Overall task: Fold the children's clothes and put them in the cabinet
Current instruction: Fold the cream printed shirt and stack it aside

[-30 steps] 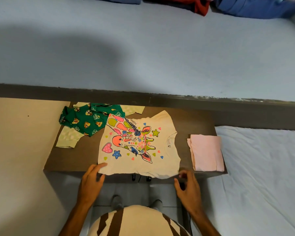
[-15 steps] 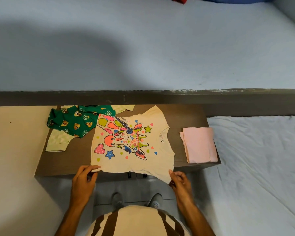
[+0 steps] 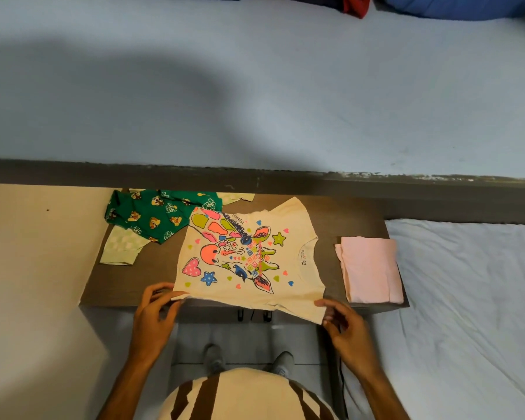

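A cream children's T-shirt (image 3: 291,259) with a bright giraffe print lies flat on the brown table (image 3: 152,277), neck to the right. My left hand (image 3: 155,313) pinches its near-left hem corner at the table's front edge. My right hand (image 3: 343,325) pinches the near-right sleeve corner, which hangs a little over the edge. A folded pink garment (image 3: 370,268) rests at the table's right end. A crumpled green printed garment (image 3: 152,213) lies on a pale yellow-green one (image 3: 123,247) at the back left.
A dark ledge (image 3: 255,180) and blue-grey wall run behind the table. A bed with a white sheet (image 3: 473,298) is on the right, a beige surface (image 3: 34,268) on the left. Red and blue cloth (image 3: 355,4) shows at the top edge.
Both hands went from resting at the shirt's near edge to pinching its near corners. The near-right corner has been drawn slightly over the table's front edge.
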